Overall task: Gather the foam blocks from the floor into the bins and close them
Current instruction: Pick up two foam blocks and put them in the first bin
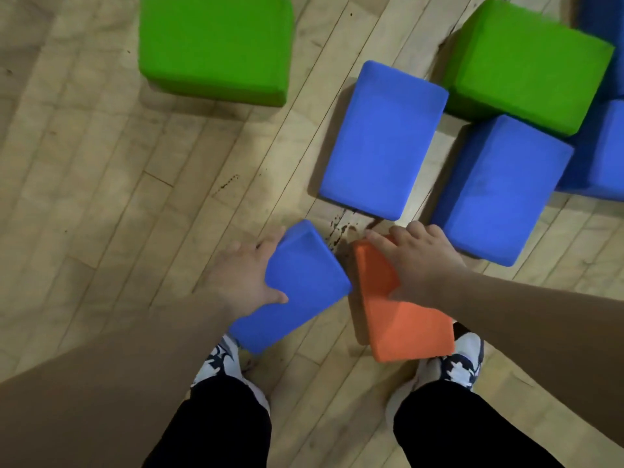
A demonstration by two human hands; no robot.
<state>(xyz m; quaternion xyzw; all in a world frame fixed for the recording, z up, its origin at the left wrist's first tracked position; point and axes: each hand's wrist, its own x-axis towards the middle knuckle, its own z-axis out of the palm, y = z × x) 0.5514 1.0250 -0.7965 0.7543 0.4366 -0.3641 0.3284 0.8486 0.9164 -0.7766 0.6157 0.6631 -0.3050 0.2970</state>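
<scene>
Over the wooden floor (pixel 101 197), the left hand (pixel 246 275) grips one blue block (pixel 300 292) and the right hand (pixel 425 261) grips the only orange block (pixel 405 325) — both just above the person's shoes. Ahead lie two green blocks (pixel 216 45) and at least three more blue blocks (pixel 381 140).

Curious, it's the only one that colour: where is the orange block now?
The orange block is low, right of centre in the head view, held by the right hand, beside the left hand's blue block.

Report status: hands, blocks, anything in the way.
Left hand grips small blue rectangular foam block. Right hand grips orange rectangular foam block. Big blue foam blocks and green foam cubes ahead; no bins visible.
</scene>
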